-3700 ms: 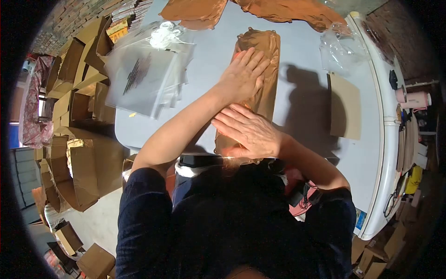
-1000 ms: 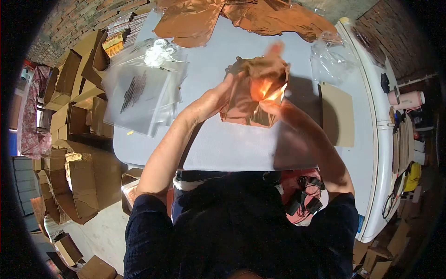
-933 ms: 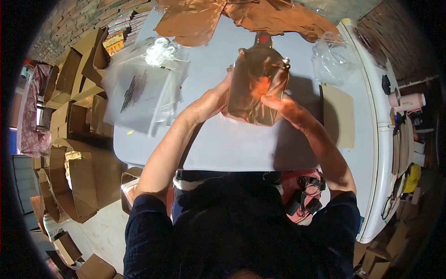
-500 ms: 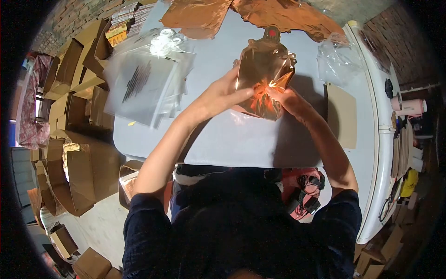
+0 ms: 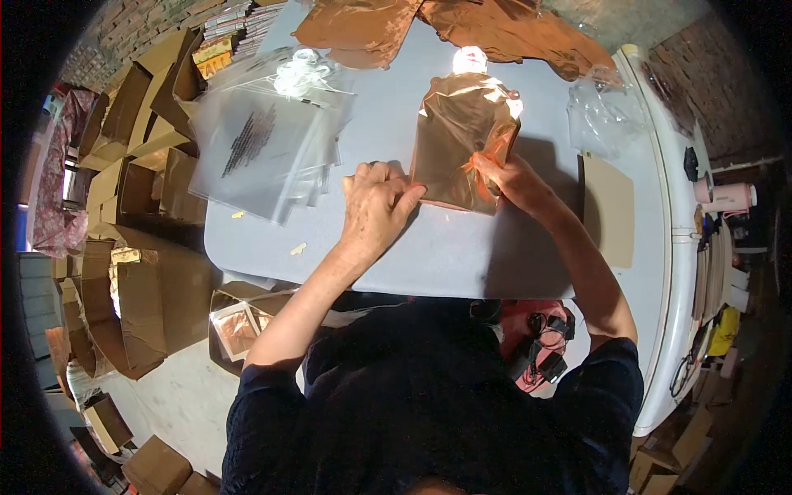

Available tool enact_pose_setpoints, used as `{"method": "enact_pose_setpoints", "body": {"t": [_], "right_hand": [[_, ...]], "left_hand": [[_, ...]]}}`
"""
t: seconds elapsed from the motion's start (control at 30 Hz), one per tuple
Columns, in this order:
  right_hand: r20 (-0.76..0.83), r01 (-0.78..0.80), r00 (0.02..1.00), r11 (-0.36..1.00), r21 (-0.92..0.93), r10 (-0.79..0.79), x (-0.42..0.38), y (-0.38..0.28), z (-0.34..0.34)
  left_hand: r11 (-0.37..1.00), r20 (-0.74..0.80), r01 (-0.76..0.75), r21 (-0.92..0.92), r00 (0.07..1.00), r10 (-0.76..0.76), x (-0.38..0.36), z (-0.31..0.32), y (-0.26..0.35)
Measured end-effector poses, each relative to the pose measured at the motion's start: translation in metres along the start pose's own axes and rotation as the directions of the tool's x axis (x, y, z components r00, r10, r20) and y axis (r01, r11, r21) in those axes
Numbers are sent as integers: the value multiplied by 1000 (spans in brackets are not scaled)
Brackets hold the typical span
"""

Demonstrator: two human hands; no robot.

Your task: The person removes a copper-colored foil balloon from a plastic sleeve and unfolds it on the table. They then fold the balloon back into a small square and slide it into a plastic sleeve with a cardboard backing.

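Observation:
A copper-coloured foil balloon (image 5: 458,140), apparently deflated and folded, lies on the pale table in front of me, its round tab pointing away. My right hand (image 5: 516,181) is closed on its right side, pinching gathered, creased foil between thumb and fingers. On the table to the balloon's left rests my left hand (image 5: 375,202), fingers bent and thumb stretched apart from them. That thumb reaches the balloon's lower left edge. Nothing shows in the left hand.
Clear plastic bags (image 5: 256,148) lie at left with coiled white ribbon (image 5: 304,73) on them. Flat copper foil pieces (image 5: 511,33) spread at the back. A crumpled clear bag (image 5: 606,107) and a cardboard sheet (image 5: 606,210) are at right. Cardboard boxes (image 5: 165,297) stand left.
My left hand has let go of the foil and moved left and down to the table. The balloon lies flatter, its tab now bright with glare. A small yellow scrap has appeared near my left forearm.

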State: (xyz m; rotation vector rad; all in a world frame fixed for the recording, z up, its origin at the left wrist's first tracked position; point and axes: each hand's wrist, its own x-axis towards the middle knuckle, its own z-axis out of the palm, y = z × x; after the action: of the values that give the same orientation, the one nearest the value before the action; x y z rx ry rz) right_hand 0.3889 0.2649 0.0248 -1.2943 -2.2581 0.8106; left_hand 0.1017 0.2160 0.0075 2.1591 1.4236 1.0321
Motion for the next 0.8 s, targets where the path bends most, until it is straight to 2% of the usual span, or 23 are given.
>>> {"method": "enact_pose_setpoints", "body": {"t": [0.07, 0.1, 0.17, 0.27, 0.37, 0.4, 0.47, 0.5, 0.57, 0.6, 0.67, 0.7, 0.73, 0.77, 0.8], "right_hand": [[23, -25, 999, 999, -21, 25, 3, 3, 2], [94, -181, 979, 983, 7, 180, 7, -11, -4], [161, -279, 947, 960, -23, 279, 11, -14, -6], [146, -134, 978, 986, -103, 148, 13, 1, -2], [150, -95, 983, 994, -60, 103, 14, 1, -2], [167, -108, 979, 993, -42, 113, 16, 0, -2], [174, -233, 960, 970, 63, 220, 18, 0, -2], [174, -340, 933, 928, 149, 314, 21, -8, -3], [152, -326, 940, 935, 142, 304, 21, -5, -2], [133, -206, 971, 977, 46, 199, 19, 7, 1], [60, 0, 998, 1000, 29, -2, 20, 28, 12], [-16, 88, 996, 991, 104, -87, 23, 30, 17], [-22, 55, 998, 985, 165, -52, 21, 31, 18], [-29, 23, 999, 974, 225, -17, 19, 33, 19], [49, -140, 990, 952, 271, 131, 18, 10, 9]], "left_hand": [[999, -28, 1, 45, 1000, 0, -1, 2, 1], [997, -39, -6, 78, 999, 9, -1, 3, 2], [991, -73, -25, 133, 997, 35, -1, 6, 6], [982, -102, -51, 180, 992, 70, 0, 11, 8], [968, -90, -87, 234, 990, 110, -1, 12, 7], [971, -75, -71, 227, 993, 90, -1, 10, 9], [976, -45, -38, 217, 998, 48, 2, 5, 15], [973, -62, -121, 195, 989, 135, 4, 5, 16], [946, -98, -286, 153, 948, 302, 10, 7, 15], [938, 30, -321, 132, 947, 320, 11, 11, 11], [904, 130, -411, 115, 909, 396, 21, 12, 14], [884, 180, -456, 101, 883, 434, 25, 14, 14], [886, 255, -453, 97, 872, 417, 29, 15, 10], [886, 264, -452, 103, 871, 414, 29, 18, 7], [885, 274, -453, 108, 869, 411, 28, 22, 4]]}}
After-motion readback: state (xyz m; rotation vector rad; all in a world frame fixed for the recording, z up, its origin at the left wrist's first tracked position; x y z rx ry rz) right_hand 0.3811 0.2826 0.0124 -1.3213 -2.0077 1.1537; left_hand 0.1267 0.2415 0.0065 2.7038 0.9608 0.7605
